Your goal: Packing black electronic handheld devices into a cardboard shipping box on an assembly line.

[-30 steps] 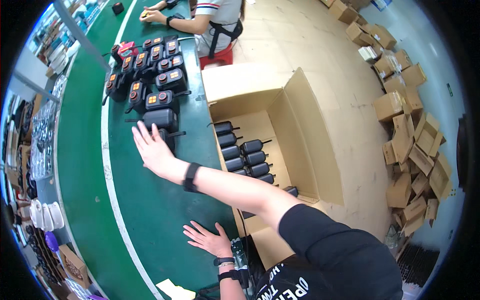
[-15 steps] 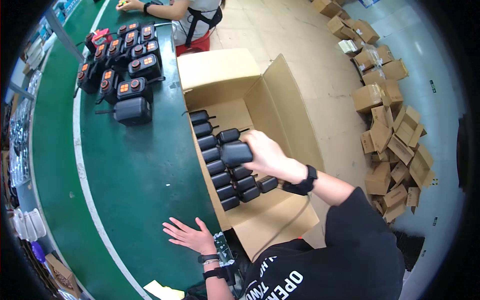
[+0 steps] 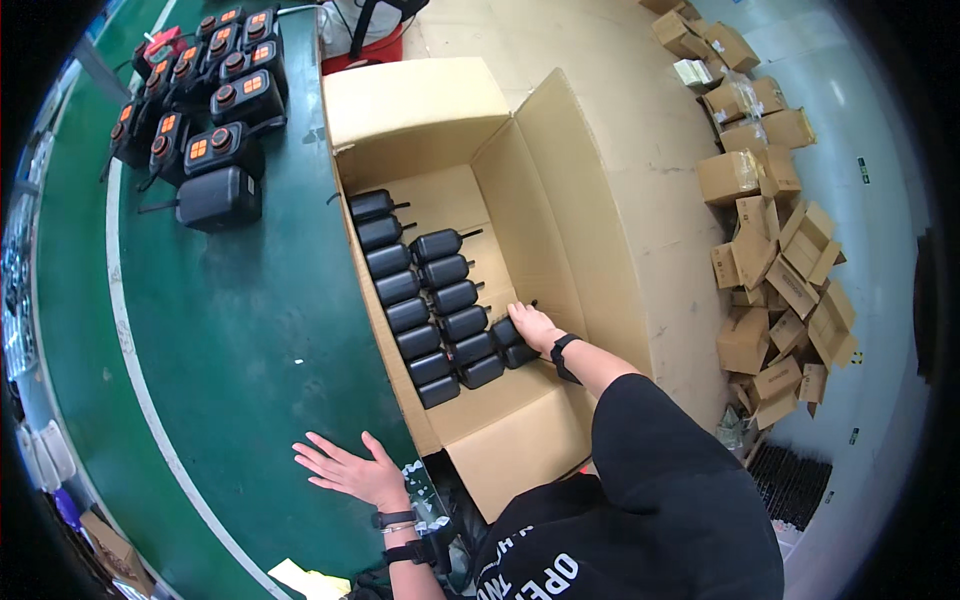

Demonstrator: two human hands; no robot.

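Note:
My right hand [image 3: 535, 328] is down inside an open cardboard box [image 3: 545, 170], its fingers closed round a black boxy device [image 3: 504, 333] with rounded edges. That device sits against the right side of a row of similar ones, with another [image 3: 520, 355] just nearer to me. Two longer rows of black devices [image 3: 397, 287] lie along the box's left side, several with thin stubs pointing right. Over the green table [image 3: 250, 370], to the left of the box, my left hand [image 3: 350, 474] is open, fingers spread, holding nothing.
At the table's far left stand several black devices [image 3: 210, 150] with orange buttons and round knobs; one black device [image 3: 220, 198] lies on its side nearest me. Empty cartons [image 3: 790, 270] are heaped on the floor at right. Yellow paper [image 3: 308, 582] lies at the near table edge.
My right hand has lowered the black device it carried above the rows into the box, toward the right and nearer me. The left hand stays spread over the table. The view has shifted.

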